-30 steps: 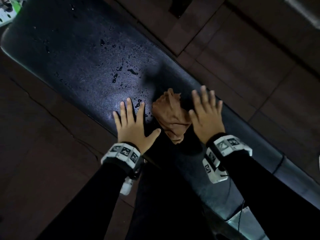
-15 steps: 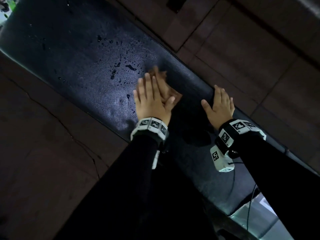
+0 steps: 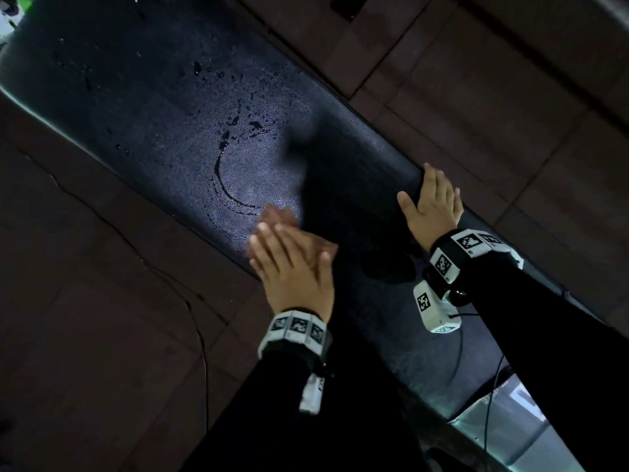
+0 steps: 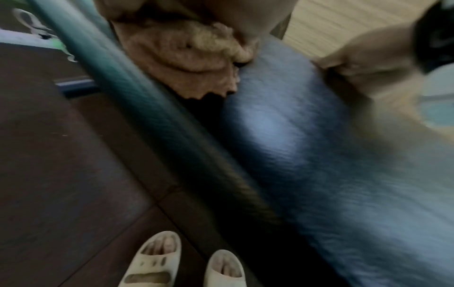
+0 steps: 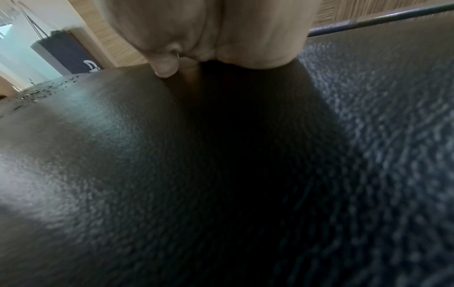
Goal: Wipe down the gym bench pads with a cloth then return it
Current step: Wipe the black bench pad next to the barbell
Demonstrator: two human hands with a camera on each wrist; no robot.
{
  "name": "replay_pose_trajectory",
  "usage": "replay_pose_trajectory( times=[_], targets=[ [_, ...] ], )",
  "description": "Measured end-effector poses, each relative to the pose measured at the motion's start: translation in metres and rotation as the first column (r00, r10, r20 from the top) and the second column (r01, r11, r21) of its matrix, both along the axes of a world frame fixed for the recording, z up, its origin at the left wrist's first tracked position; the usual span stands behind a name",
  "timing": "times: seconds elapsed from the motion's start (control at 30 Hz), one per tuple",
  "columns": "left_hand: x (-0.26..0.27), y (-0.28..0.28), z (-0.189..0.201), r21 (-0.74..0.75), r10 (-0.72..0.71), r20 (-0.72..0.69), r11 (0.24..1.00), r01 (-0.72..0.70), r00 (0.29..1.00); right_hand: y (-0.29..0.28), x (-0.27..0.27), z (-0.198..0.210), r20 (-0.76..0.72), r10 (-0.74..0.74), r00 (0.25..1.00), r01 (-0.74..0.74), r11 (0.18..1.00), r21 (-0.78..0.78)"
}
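Note:
A long black bench pad runs diagonally from upper left to lower right. A brown cloth lies near the pad's near edge, and my left hand presses on it with flat, straight fingers that cover most of it. The left wrist view shows the crumpled cloth under my palm on the pad. My right hand rests flat at the pad's far edge, thumb spread, holding nothing. Water drops and a curved wet streak mark the pad beyond the cloth.
Brown floor tiles surround the bench, with a thin cable lying on them. A pale metal frame part shows under the pad at lower right. My feet in light sandals stand beside the bench. A hanging punching bag is far off.
My left hand moved onto the cloth, then slid it back toward the pad's near edge, leaving a curved wet streak. My right hand shifted to the far edge and stayed there.

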State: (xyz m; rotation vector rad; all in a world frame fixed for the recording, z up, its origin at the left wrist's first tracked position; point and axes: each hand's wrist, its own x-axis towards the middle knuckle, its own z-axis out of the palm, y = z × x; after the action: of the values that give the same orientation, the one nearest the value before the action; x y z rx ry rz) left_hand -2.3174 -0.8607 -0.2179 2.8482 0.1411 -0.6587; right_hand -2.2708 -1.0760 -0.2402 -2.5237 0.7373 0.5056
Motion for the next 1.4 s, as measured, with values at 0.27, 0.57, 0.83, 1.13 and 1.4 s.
replay_pose_trajectory(
  times=[0.27,0.57,0.83,1.13,1.4],
  targets=[
    [0.064,-0.025,-0.013,0.035,-0.245,0.098,0.969,0.243,0.964,-0.002,-0.002,-0.006,0.04,-0.002,0.999,0.003,1.0,-0.022],
    [0.075,0.054,-0.015,0.06,0.053,0.173,0.996,-0.064,0.983,-0.002,-0.002,-0.01,0.061,-0.007,0.998,0.008,1.0,-0.021],
    [0.004,-0.005,-0.01,-0.049,-0.008,0.119,0.999,0.014,0.993,-0.003,-0.004,-0.012,0.063,0.002,0.998,0.001,0.999,-0.033],
    [0.067,0.036,-0.021,0.028,-0.003,0.185,1.0,-0.002,0.983,-0.005,-0.001,-0.003,0.006,-0.002,1.0,0.002,0.999,0.034],
    [0.043,0.056,-0.023,-0.247,0.475,0.286,0.876,-0.414,0.832,0.007,0.008,0.019,-0.001,-0.03,1.0,0.03,0.999,0.015]
  ],
)
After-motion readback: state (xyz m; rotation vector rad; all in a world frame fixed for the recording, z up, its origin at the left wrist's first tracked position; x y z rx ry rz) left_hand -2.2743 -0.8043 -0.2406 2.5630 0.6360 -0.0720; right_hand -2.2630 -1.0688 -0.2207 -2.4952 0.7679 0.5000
